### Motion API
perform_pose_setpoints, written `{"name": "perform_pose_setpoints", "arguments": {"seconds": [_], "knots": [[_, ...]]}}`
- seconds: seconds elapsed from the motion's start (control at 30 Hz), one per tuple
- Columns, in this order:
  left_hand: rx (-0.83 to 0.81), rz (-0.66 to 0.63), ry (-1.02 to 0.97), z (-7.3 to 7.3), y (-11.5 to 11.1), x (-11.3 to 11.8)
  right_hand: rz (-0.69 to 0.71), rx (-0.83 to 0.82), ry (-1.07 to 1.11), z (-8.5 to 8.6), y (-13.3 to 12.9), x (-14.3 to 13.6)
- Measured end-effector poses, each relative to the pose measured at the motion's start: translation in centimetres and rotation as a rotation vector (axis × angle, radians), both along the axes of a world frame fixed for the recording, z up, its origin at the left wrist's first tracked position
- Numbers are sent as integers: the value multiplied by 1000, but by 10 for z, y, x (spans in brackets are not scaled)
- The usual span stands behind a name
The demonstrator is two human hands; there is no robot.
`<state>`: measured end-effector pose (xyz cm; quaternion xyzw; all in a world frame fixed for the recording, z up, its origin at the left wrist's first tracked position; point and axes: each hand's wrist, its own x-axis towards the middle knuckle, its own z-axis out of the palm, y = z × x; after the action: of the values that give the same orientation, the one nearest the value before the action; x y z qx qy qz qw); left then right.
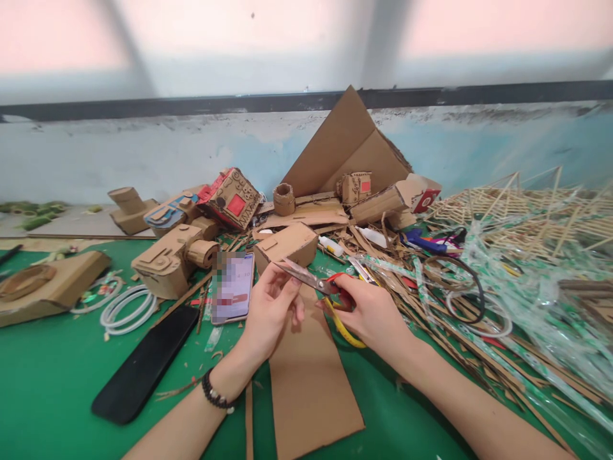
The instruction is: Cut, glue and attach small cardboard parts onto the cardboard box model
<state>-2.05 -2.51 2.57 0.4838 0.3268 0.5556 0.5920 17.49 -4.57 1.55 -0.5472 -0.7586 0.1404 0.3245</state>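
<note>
My right hand (373, 310) grips scissors (306, 275) by their red and yellow handles. The metal blades point left and look nearly closed. At the blade tips is my left hand (274, 297), its thumb and fingers curled together; whatever they may pinch is too small to make out. Below both hands a flat brown cardboard strip (313, 396) lies lengthwise on the green table. Just beyond the left hand sits a folded cardboard box shape (290, 246). A phone (244, 291) with a lit screen rests left of the hand.
A black flat slab (146, 367) and coiled white tubing (125, 313) lie on the left. Several cardboard camera-like models, one being a brown model (165, 262), stand behind. A utility knife (363, 271), cardboard scraps and clear plastic strips (536, 306) crowd the right. Glue bottles (331, 246) lie farther back.
</note>
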Motion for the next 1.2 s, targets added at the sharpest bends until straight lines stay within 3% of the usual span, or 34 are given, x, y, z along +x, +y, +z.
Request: {"name": "perform_pose_setpoints", "arguments": {"seconds": [0.33, 0.6, 0.87, 1.2], "knots": [[42, 32, 144, 10, -1, -3, -46, 29, -23, 1, 1, 3], [56, 59, 101, 4, 0, -3, 19, 3, 16, 4, 1, 3], [46, 16, 115, 8, -2, -1, 23, -93, 69, 7, -1, -2], [68, 44, 123, 9, -3, -1, 1, -64, 29, 6, -2, 0]]}}
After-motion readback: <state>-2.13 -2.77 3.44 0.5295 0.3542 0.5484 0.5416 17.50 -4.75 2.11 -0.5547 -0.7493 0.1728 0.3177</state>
